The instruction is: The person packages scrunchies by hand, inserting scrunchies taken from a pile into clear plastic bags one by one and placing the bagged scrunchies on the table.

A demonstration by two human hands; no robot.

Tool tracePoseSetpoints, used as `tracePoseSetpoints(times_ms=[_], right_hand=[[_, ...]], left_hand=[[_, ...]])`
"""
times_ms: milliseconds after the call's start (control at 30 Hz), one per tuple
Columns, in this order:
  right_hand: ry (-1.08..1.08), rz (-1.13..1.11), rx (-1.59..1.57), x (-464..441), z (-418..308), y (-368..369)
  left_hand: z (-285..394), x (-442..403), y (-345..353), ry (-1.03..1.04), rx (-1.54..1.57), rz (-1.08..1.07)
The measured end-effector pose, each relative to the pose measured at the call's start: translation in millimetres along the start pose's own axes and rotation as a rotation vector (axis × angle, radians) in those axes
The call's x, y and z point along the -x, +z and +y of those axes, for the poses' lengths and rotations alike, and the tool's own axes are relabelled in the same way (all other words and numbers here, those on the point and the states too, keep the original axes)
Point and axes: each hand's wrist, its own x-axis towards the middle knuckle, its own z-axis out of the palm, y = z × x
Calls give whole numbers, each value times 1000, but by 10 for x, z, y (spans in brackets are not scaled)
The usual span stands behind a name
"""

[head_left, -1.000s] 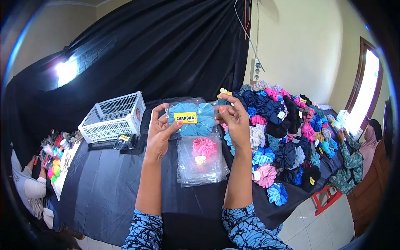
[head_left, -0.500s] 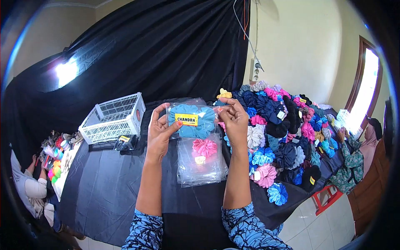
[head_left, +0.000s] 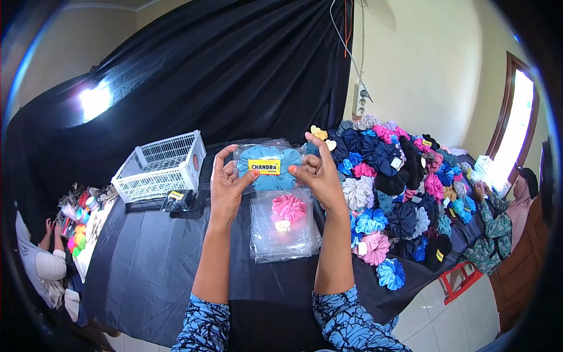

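Observation:
Between my hands, above the table, is a blue-teal scrunchie (head_left: pixel 271 181) in a clear plastic bag with a yellow "CHANDRA" label (head_left: pixel 264 167). My left hand (head_left: pixel 227 185) grips the bag's left side, thumb on the front. On the right side my right hand (head_left: pixel 319 179) pinches it, thumb pressed against the front and index finger raised. Below the held bag lies a stack of clear plastic bags (head_left: pixel 281 246). A pink scrunchie (head_left: pixel 288 207) with a pale tag shows on that stack.
A large heap of mixed scrunchies (head_left: pixel 387 193) covers the right side of the black-covered table (head_left: pixel 158 264). At the back left stands a white plastic crate (head_left: pixel 158 167), with a bagged black scrunchie (head_left: pixel 177 201) before it. One person sits at each side; a red stool (head_left: pixel 457 283) is lower right.
My right hand has shifted from the bag's upper right corner to its right side, with the thumb now on the front. The bag's right edge has been drawn in.

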Motion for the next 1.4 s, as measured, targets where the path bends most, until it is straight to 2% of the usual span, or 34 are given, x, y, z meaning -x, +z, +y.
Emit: tracePoseSetpoints(times_ms=[233,300,400,467,567,867,1000,1200,1333,1367,1400], right_hand=[[-5,111,-26,-6,-48,50],[-48,131,-14,-23,-26,51],[-119,174,1,-37,-13,60],[-158,224,9,-46,-3,53],[-167,260,30,-59,-2,51],[-96,266,183,-74,121,21],[-144,313,326,-94,167,-72],[-113,281,238,-79,109,-107],[-81,256,234,-61,82,-77],[-82,257,233,-64,77,-72],[-62,248,234,-64,75,-67]], left_hand=[[-36,14,64,-40,-5,16],[-123,34,91,-48,177,62],[-351,10,73,-170,350,42],[-455,-7,54,-325,457,30],[-536,3,91,-300,570,-8],[-573,-74,-46,-356,606,140],[-590,-163,-235,-296,575,228],[-884,-302,-839,-315,491,527],[-1247,-295,-1442,-304,27,723],[-1343,-262,-1612,-304,27,722],[-1423,-208,-1773,-307,-238,745]])
